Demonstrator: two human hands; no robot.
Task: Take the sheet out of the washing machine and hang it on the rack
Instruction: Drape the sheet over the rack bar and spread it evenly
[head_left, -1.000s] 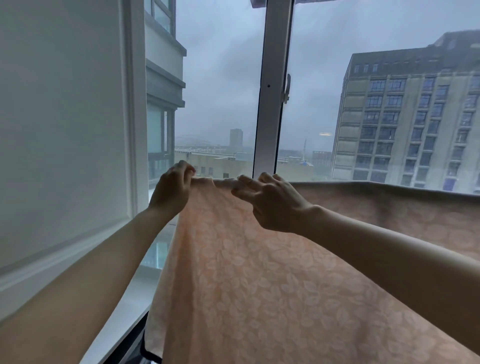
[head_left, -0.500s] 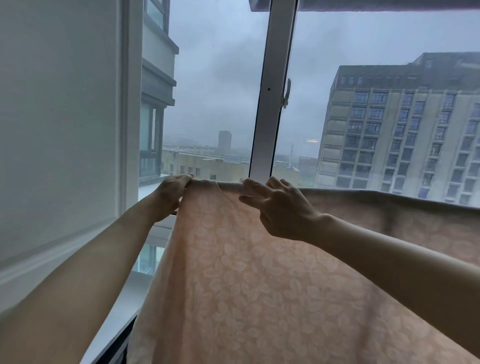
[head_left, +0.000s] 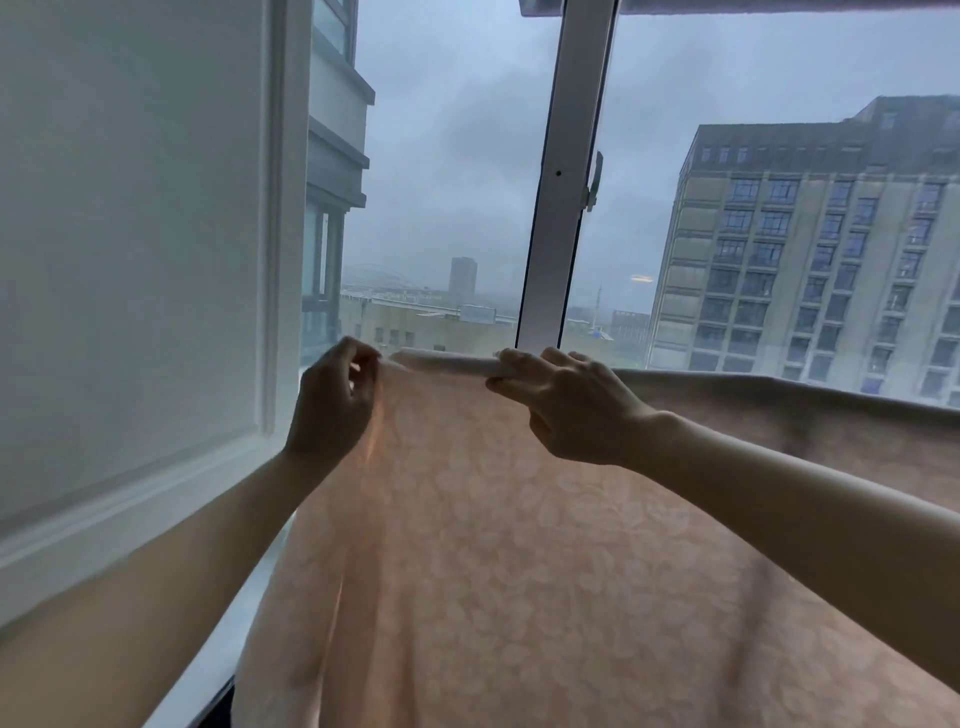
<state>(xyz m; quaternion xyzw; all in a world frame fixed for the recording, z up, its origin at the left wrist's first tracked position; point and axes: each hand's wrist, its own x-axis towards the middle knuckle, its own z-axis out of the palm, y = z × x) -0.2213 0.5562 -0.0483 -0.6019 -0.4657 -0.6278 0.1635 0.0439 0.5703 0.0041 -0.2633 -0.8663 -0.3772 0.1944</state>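
Left hand (head_left: 332, 405): the top left corner of the sheet (head_left: 519, 571) is being pinched between curled fingers and thumb, right at the cloth's edge.

Right hand (head_left: 576, 410): the top fold is being held close by, with the fingers laid nearly straight along it and the thumb tucked under. It looks like a light pinch.

Sheet: peach, leaf-patterned. It is being stretched between the two hands along a rolled top edge, which is running off level to the right. The near side is hanging down towards the camera; the far side is hidden.

Rack: not being shown. A bar is being presumed under the fold.

Surroundings: window post (head_left: 563, 208) directly behind the hands, white panel (head_left: 130, 260) to the left, sill (head_left: 208, 670) below.

Hazards, as judged:
- Both holds are being taken on the extreme edge, so a tug is likely to pull the corner free.
- If more cloth is being left on the near side than the far, the sheet may be dragged off by its own weight.
- The rolled edge risks being left bunched and slow to dry.
- The corner is being worked just beside the panel and may be pushed off the bar's end.
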